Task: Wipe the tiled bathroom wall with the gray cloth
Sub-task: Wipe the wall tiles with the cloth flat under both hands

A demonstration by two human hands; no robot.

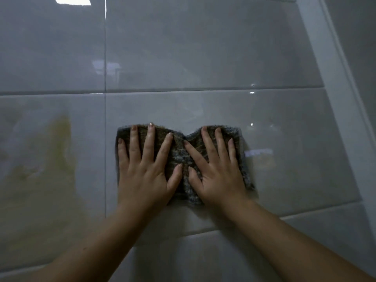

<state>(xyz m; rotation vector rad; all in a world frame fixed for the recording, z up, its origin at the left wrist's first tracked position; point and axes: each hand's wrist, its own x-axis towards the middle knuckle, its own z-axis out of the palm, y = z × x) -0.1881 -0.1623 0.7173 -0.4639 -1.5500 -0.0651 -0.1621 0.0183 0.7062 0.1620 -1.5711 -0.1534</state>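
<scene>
While both hands press it flat, fingers spread, left hand (142, 169) beside right hand (217, 171), the gray cloth (181, 151) lies lengthwise across the tiled wall (203, 58).

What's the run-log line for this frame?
phase: wipe | left hand: flat on gray cloth | right hand: flat on gray cloth | tiled wall: yellowish smear at left

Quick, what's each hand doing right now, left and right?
Left hand: open, fingers spread flat, pressing the gray cloth against the tiled wall.
Right hand: open, fingers spread flat, pressing the same cloth.
</scene>
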